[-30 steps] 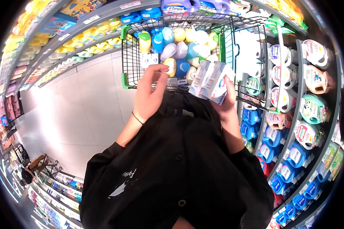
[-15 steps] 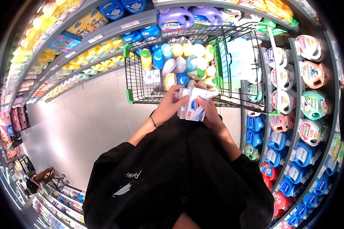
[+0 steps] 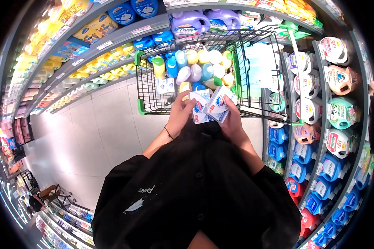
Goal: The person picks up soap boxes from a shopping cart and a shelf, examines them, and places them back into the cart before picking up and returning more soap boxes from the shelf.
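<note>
My left hand is closed on a white soap box with a blue and red emblem. A second, similar soap box is gripped by my right hand, tilted so its top leans right. The two boxes touch or nearly touch in front of my chest, over the near edge of a black wire shopping cart with green corners. Inside the cart stand several bottles, among them a yellow bottle with a green cap and a blue bottle. A white and blue pack lies at the cart's left.
Shelves of detergent jugs rise on the right. Purple jugs line the shelf behind the cart, and yellow bottles fill the left shelf. Pale floor tiles lie to my left. A person is far off at lower left.
The two boxes, earlier pressed together side by side, are now fanned apart, one in each hand. My right hand has turned its box to the right. The cart has hardly moved.
</note>
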Motion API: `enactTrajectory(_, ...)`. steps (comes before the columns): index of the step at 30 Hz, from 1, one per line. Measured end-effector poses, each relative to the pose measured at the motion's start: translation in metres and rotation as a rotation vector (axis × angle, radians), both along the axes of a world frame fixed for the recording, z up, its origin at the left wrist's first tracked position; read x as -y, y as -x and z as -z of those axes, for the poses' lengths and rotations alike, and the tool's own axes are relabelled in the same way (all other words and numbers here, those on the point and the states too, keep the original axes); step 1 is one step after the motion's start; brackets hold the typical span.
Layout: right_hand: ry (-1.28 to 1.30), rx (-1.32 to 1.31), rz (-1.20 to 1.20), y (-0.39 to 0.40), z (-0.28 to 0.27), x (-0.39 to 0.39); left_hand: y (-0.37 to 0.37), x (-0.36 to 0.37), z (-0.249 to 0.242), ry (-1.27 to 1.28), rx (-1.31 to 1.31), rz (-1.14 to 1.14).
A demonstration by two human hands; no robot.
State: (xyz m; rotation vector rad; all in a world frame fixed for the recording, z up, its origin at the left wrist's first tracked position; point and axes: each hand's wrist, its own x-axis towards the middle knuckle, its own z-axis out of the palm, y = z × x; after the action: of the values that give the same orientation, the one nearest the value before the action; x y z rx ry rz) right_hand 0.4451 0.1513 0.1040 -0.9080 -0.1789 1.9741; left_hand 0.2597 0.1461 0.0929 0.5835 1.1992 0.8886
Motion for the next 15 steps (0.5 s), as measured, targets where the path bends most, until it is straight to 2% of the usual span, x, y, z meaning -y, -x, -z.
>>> enactTrajectory(7, -0.026, -0.045, 0.057, -0.008, 0.001, -0.013, 0.012, -0.005, 0.004, 0.008, -0.033, -0.157)
enactTrajectory(11, -0.08, 0.011, -0.06, -0.017, -0.001, -0.02, 0.024, -0.007, -0.002, 0.04, 0.044, -0.231)
enactTrajectory(13, -0.228, 0.21, -0.201, -0.021, 0.009, -0.021, 0.029, -0.006, -0.002, 0.028, 0.084, -0.235)
enactTrajectory(15, -0.037, 0.035, -0.19, -0.021, 0.006, -0.025, 0.029, -0.005, -0.004, 0.006, 0.116, -0.224)
